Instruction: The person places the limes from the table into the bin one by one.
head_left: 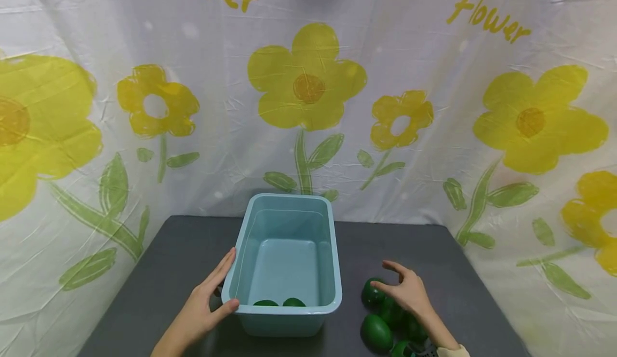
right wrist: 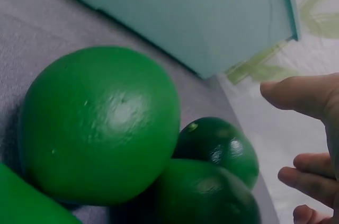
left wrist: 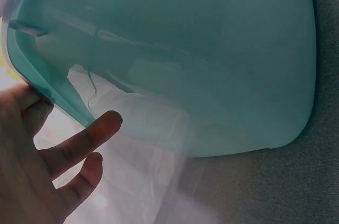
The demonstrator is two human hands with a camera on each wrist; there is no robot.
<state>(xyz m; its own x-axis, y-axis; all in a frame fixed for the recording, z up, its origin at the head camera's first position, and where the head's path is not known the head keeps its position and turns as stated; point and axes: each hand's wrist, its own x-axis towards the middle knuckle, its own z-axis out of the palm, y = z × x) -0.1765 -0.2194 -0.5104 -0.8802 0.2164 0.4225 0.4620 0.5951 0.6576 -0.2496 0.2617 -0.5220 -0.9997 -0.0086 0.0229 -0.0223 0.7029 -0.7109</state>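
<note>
A light teal plastic bin (head_left: 284, 310) stands in the middle of the table, with two green limes (head_left: 294, 302) partly visible inside behind its near wall. My left hand (head_left: 195, 309) rests at the bin's near left corner, thumb by the front rim and fingers along the left side. In the left wrist view its fingers (left wrist: 79, 144) are spread loosely beside the bin wall. To the right of the bin lies a cluster of several glossy limes (head_left: 377, 333). Over its far end hovers my right hand (head_left: 407, 293), thumb and forefinger apart around a dark green lime (right wrist: 220, 147), holding nothing.
The dark grey table (head_left: 448, 271) reaches back to a white curtain (head_left: 222, 164) printed with yellow flowers, which also hangs along both sides. The bin's tall walls stand between my two hands.
</note>
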